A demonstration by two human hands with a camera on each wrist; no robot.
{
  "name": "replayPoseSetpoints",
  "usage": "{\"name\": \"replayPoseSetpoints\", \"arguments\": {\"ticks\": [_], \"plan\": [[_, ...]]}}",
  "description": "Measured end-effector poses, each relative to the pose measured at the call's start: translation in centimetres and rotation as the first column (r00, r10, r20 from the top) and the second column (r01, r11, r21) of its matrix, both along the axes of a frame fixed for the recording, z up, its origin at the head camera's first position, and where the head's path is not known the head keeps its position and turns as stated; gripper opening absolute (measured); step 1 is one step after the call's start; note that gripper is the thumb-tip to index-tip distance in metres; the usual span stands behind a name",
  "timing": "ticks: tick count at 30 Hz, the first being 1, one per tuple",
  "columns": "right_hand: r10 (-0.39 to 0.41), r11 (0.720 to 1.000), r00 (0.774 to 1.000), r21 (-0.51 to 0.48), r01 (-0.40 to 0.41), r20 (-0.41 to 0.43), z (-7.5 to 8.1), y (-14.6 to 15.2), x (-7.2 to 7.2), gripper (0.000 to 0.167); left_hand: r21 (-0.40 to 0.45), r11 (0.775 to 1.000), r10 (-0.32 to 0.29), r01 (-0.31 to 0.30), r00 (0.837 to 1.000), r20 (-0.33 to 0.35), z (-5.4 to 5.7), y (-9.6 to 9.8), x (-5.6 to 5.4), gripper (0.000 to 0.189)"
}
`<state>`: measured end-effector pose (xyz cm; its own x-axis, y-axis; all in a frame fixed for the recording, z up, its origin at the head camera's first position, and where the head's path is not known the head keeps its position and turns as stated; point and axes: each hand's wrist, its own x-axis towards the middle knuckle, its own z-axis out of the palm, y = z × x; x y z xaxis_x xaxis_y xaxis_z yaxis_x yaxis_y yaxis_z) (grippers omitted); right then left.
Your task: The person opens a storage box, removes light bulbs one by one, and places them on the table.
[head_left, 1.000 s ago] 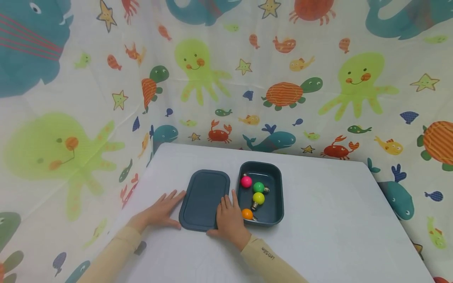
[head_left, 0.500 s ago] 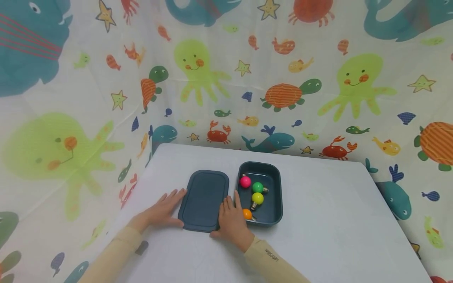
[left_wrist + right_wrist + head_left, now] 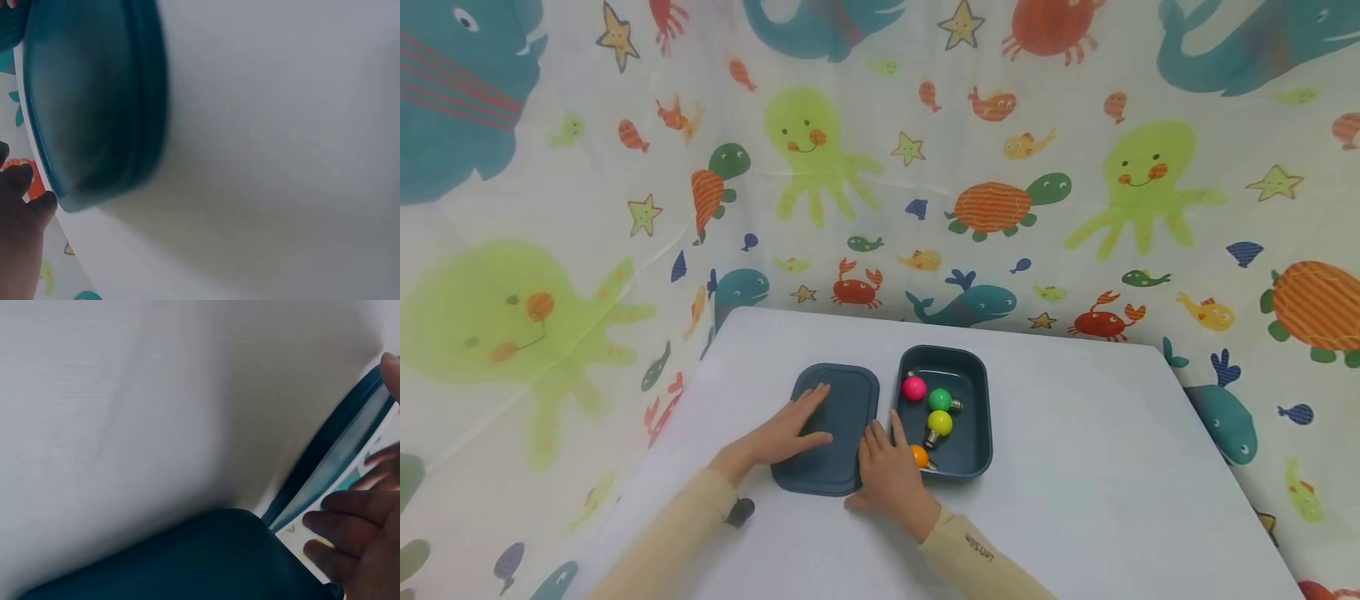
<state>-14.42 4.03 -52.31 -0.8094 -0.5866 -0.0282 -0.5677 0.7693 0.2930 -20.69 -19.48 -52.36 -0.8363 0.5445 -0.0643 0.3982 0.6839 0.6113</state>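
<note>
A dark blue-grey flat lid (image 3: pixel 848 400) lies on the table left of a matching open box (image 3: pixel 972 442). My left hand (image 3: pixel 775 435), fingers straight and thumb spread, is over the lid's left part; whether it touches is unclear. My right hand (image 3: pixel 891 477) lies with extended fingers at the lid's right edge, beside the box's left wall. Inside the box are small bulbs with metal screw bases: pink (image 3: pixel 913 388), green (image 3: pixel 939 400), yellow (image 3: pixel 940 422) and orange (image 3: pixel 919 456). The right hand partly hides the box's near left corner.
The white table (image 3: pixel 1075 467) extends to the right of the box and in front of both hands. A cloth (image 3: pixel 1045 92) printed with sea animals hangs behind and at the left. A small dark object (image 3: pixel 741 512) shows beneath the left sleeve.
My left hand has moved right, from the lid's left edge to over its surface. The right hand has shifted only slightly. The lid and bulbs keep their places on the table and in the box.
</note>
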Motion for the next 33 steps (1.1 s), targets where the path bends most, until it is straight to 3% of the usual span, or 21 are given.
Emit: {"name": "replayPoseSetpoints", "arguments": {"ticks": [7, 16, 22, 27, 30, 33], "plan": [[0.118, 0.993, 0.993, -0.024, -0.119, -0.011, -0.1, 1.0, 0.9, 0.089, 0.068, 0.998, -0.011, 0.009, 0.999, 0.034, 0.7, 3.1, -0.9, 0.079], [0.294, 0.949, 0.956, -0.118, -0.291, 0.007, -0.7, 3.0, 2.7, 0.071, 0.102, 0.993, -0.069, 0.058, 0.992, 0.106, 1.0, 6.9, -1.3, 0.080], [0.366, 0.916, 0.928, -0.204, -0.346, 0.068, -1.5, 3.9, 3.7, 0.064, 0.092, 0.993, -0.093, 0.079, 0.984, 0.155, 0.5, 8.6, -1.1, 0.093], [0.418, 0.877, 0.908, -0.269, -0.398, 0.019, -2.5, 4.8, 4.4, 0.061, 0.138, 0.988, -0.100, 0.075, 0.978, 0.185, -0.3, 9.8, -0.9, 0.098], [0.446, 0.855, 0.893, -0.321, -0.408, 0.053, -2.3, 5.8, 4.6, 0.060, 0.169, 0.983, -0.101, 0.067, 0.975, 0.200, -0.5, 10.4, -0.9, 0.099], [0.470, 0.820, 0.873, -0.432, -0.376, 0.133, -1.1, 7.2, 4.4, 0.054, 0.196, 0.978, -0.115, 0.071, 0.968, 0.222, -0.6, 10.8, -1.0, 0.101]]}}
